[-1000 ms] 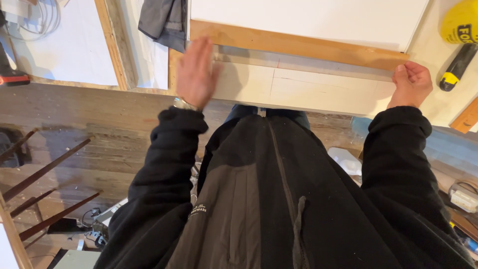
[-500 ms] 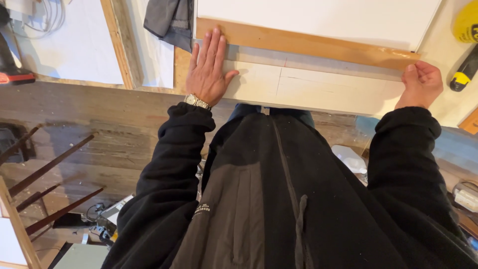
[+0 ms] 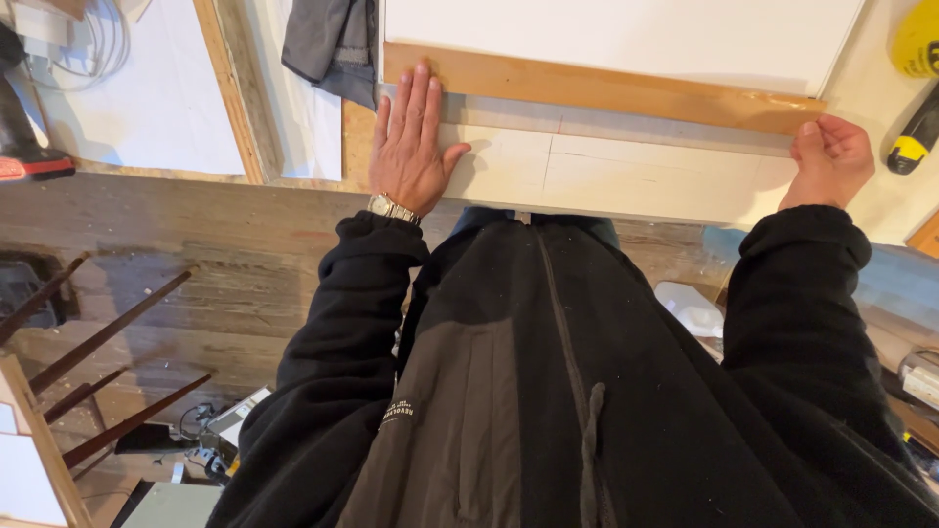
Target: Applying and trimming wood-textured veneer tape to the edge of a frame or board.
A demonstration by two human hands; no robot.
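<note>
A long wooden strip [image 3: 606, 90] lies across a white board [image 3: 626, 171] in front of me. My left hand [image 3: 411, 147] rests flat, fingers spread, on the left end of the board, its fingertips reaching the strip. A metal watch sits on that wrist. My right hand [image 3: 829, 158] curls over the board's right end, thumb and fingers touching the end of the strip. Pencil lines cross the white surface between my hands. A second white panel [image 3: 626, 34] lies beyond the strip.
A grey cloth [image 3: 333, 44] hangs at the upper left. A yellow and black power tool [image 3: 915, 88] lies at the far right. White panels [image 3: 147, 108] with wooden edging sit left. Dark rods [image 3: 98, 342] and cables lie on the wooden floor below left.
My left hand has slid down from the strip and flattened on the board's left end. The view has shifted slightly; my right hand keeps its place at the right end.
</note>
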